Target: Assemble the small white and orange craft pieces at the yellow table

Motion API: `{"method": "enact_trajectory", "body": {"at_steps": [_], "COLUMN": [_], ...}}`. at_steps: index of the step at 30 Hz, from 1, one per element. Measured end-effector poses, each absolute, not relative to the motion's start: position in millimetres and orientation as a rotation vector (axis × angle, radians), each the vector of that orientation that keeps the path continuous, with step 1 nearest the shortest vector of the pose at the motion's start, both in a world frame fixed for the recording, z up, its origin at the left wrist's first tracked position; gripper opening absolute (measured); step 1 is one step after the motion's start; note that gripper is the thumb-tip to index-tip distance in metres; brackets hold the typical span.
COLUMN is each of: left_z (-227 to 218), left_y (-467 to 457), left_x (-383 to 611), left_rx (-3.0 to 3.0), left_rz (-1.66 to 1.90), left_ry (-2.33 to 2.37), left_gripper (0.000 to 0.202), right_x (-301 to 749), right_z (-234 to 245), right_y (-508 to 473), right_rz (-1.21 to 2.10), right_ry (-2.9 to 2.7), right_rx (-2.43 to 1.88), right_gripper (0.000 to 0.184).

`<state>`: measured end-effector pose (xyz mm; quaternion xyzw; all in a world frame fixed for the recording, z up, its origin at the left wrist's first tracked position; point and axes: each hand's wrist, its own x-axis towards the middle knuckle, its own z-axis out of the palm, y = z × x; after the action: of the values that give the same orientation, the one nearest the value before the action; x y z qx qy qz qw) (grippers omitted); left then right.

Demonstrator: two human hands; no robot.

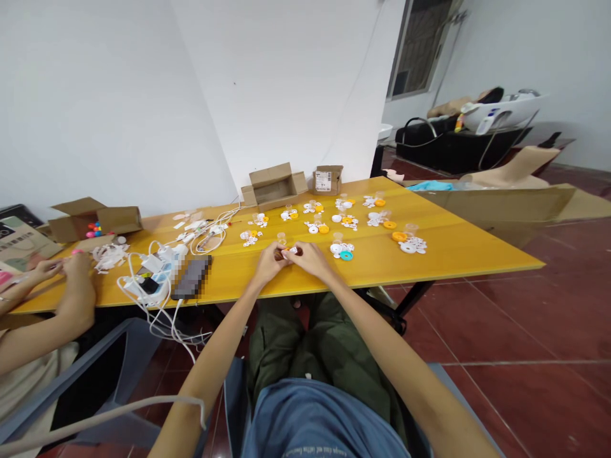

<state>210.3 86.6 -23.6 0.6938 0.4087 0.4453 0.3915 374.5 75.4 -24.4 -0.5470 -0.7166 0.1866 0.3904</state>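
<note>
My left hand (269, 262) and my right hand (310, 257) meet over the front part of the yellow table. Their fingers are closed around a small white piece (292, 250), too small to make out in kind. Just beyond my fingers stands a small clear plastic cup (281, 238). To the right of my right hand lies a group of white round pieces with a teal ring (346, 256). A similar group of white pieces (249, 236) sits beyond my left hand.
Several more clusters with orange rings (399, 236) spread over the table (458, 251). Open cardboard box (274, 191) and small labelled box (328, 180) stand against the wall. Left are a phone (192, 277), a power strip (162, 273) with tangled cables, and a co-worker's hands (76, 264).
</note>
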Motion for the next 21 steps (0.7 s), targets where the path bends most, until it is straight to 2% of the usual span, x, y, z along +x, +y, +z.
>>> {"method": "enact_trajectory", "body": {"at_steps": [7, 17, 21], "left_z": [-22.6, -23.0, -22.5], "left_y": [85.5, 89.6, 88.8], "left_x": [209.9, 208.9, 209.9], "left_rx": [1.757, 1.712, 1.72], "left_rz": [1.147, 1.144, 1.121], "left_ry": [1.044, 1.017, 1.029], "left_gripper": [0.037, 0.032, 0.031], "right_x": [373.4, 371.9, 374.1], "right_z": [-29.3, -24.5, -23.2], "right_y": [80.3, 71.8, 71.9], "right_rz": [0.447, 0.505, 0.482], "right_ry": [-1.812, -1.863, -1.873], "right_rx": [-1.405, -1.264, -1.296], "right_gripper": [0.031, 0.015, 0.017]}}
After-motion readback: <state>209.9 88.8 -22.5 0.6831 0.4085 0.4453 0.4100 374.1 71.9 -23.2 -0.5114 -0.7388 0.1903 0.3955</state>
